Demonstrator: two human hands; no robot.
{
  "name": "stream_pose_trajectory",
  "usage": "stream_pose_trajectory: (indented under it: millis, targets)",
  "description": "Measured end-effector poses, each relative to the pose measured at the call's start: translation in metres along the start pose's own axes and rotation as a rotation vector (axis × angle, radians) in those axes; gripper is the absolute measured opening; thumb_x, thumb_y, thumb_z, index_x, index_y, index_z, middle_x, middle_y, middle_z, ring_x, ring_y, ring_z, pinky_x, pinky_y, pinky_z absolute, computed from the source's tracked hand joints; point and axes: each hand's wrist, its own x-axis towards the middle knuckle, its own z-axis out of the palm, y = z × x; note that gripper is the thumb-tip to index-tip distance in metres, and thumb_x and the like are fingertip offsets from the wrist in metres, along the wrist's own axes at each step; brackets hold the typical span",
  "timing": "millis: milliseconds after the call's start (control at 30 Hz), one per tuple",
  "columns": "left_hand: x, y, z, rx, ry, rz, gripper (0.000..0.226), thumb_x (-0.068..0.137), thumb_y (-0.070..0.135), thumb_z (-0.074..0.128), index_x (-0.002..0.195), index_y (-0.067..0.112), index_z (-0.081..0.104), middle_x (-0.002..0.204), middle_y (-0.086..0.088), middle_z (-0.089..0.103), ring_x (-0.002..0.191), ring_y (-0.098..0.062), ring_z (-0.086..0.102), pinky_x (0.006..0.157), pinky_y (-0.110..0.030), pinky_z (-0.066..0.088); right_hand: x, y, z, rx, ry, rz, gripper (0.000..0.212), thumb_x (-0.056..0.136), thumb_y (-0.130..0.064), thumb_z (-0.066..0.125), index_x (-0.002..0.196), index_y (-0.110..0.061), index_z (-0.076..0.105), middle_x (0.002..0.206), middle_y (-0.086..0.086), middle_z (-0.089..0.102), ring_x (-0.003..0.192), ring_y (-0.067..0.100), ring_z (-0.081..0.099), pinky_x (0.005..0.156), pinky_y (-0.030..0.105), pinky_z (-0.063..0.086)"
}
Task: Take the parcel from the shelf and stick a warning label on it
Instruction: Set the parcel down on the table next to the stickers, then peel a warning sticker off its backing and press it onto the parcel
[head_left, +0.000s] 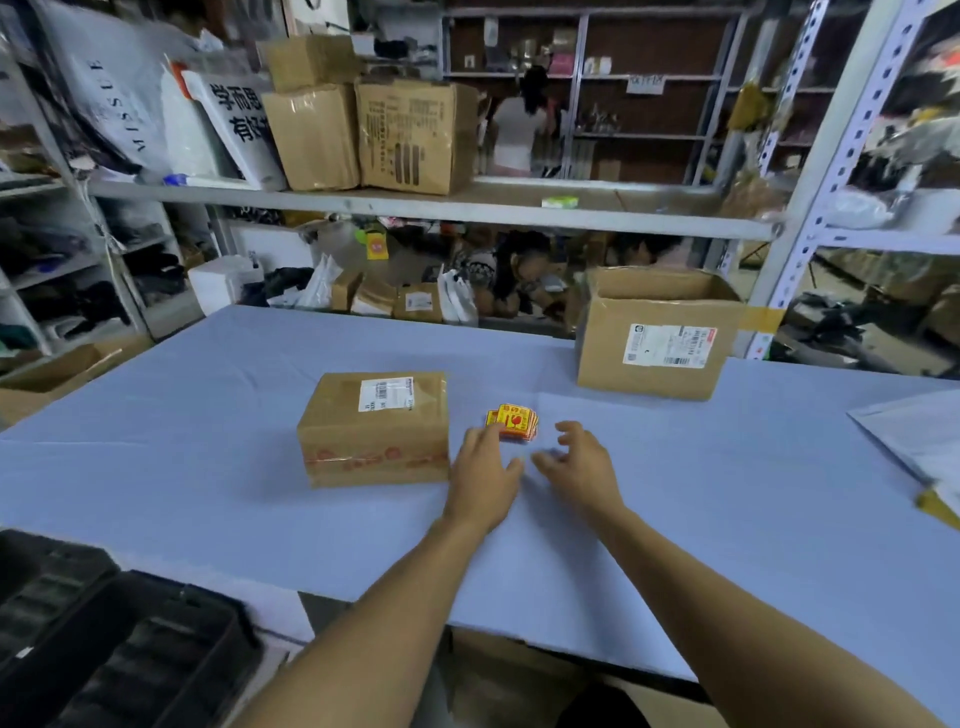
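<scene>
A taped brown cardboard parcel (375, 428) with a white shipping label on top lies on the light blue table (218, 467). Just right of it sits a small stack of red and yellow warning labels (514, 422). My left hand (485, 475) is stretched out flat, fingers reaching the near left edge of the stack. My right hand (579, 467) hovers just right of it, fingers spread and curled, holding nothing. Both hands are close to the stack; whether the left fingertips touch it I cannot tell.
An open cardboard box (655, 335) stands at the back right of the table. White mailers (919, 441) lie at the right edge. Black trays (104, 639) sit at the near left. The shelf (415, 205) behind holds several boxes and bags. People work beyond it.
</scene>
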Motion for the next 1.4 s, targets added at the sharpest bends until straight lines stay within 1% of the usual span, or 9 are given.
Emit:
stream_pose_trajectory:
  millis: [133,300,433,500,567,667,933,1133,1400]
  targets:
    - [0.035,-0.008,0.017,0.001,0.191,-0.11,0.035,0.092,0.017,0.06,0.121,-0.001,0.052,0.122,-0.021,0.052,0.115,-0.037,0.052,0.1,-0.04,0.038,0.029,0.005,0.014,-0.004,0.061,-0.008,0.05,0.084,-0.037,0.067,0.124,-0.011,0.056,0.128,0.01,0.055,0.113,0.024,0.058,0.086,0.034,0.045]
    - [0.068,-0.016,0.025,0.034,0.18,-0.158,0.028,0.095,0.025,0.055,0.112,0.003,0.062,0.111,-0.02,0.064,0.111,-0.036,0.055,0.095,-0.042,0.04,0.054,0.003,0.026,-0.008,0.133,0.012,0.037,0.083,-0.047,0.064,0.105,-0.017,0.062,0.111,0.002,0.062,0.1,0.019,0.06,0.073,0.031,0.043]
    - [0.079,-0.021,0.026,0.008,0.173,-0.161,0.027,0.091,0.026,0.061,0.105,0.006,0.07,0.103,-0.017,0.072,0.102,-0.033,0.063,0.089,-0.039,0.047,0.062,0.005,0.029,-0.038,0.137,0.033,0.033,0.08,-0.05,0.065,0.094,-0.021,0.062,0.098,-0.004,0.065,0.088,0.015,0.058,0.066,0.031,0.039]
    - [0.079,-0.019,0.026,-0.043,0.179,-0.179,0.021,0.089,0.022,0.065,0.101,0.006,0.071,0.099,-0.014,0.075,0.097,-0.03,0.067,0.084,-0.032,0.048,0.063,0.006,0.03,-0.043,0.139,0.033,0.031,0.079,-0.049,0.066,0.093,-0.022,0.063,0.096,-0.006,0.067,0.088,0.016,0.06,0.064,0.031,0.038]
    - [0.077,-0.017,0.025,-0.077,0.197,-0.193,0.016,0.087,0.016,0.067,0.098,0.006,0.071,0.095,-0.012,0.075,0.09,-0.026,0.067,0.074,-0.025,0.042,0.062,0.007,0.03,-0.048,0.141,0.034,0.03,0.08,-0.048,0.067,0.094,-0.021,0.063,0.096,-0.005,0.067,0.089,0.018,0.062,0.064,0.031,0.039]
    - [0.076,-0.017,0.025,-0.108,0.212,-0.208,0.011,0.087,0.015,0.066,0.096,0.008,0.071,0.093,-0.009,0.075,0.08,-0.019,0.061,0.07,-0.022,0.037,0.061,0.006,0.03,-0.067,0.139,0.033,0.03,0.081,-0.046,0.067,0.096,-0.02,0.062,0.098,-0.003,0.067,0.091,0.019,0.062,0.069,0.033,0.043]
    - [0.074,-0.017,0.025,-0.113,0.142,-0.192,0.012,0.091,0.024,0.061,0.094,0.014,0.068,0.096,-0.005,0.074,0.083,-0.021,0.062,0.071,-0.028,0.044,0.058,0.006,0.028,0.007,0.141,0.054,0.03,0.082,-0.046,0.066,0.097,-0.021,0.06,0.091,-0.012,0.061,0.084,0.012,0.056,0.066,0.03,0.036]
    - [0.074,-0.019,0.026,-0.08,0.17,-0.186,0.014,0.092,0.025,0.06,0.096,0.012,0.065,0.096,-0.006,0.074,0.087,-0.023,0.065,0.069,-0.028,0.042,0.06,0.01,0.029,0.063,0.172,0.024,0.02,0.087,-0.038,0.062,0.09,-0.018,0.059,0.087,-0.006,0.068,0.086,0.019,0.062,0.068,0.034,0.045]
    - [0.078,-0.023,0.03,-0.019,0.167,-0.164,0.019,0.088,0.026,0.066,0.101,0.013,0.065,0.096,-0.006,0.073,0.09,-0.025,0.066,0.074,-0.032,0.049,0.066,0.016,0.031,0.022,0.173,-0.003,0.014,0.093,-0.031,0.055,0.092,-0.018,0.058,0.095,0.0,0.066,0.084,0.02,0.057,0.067,0.032,0.039]
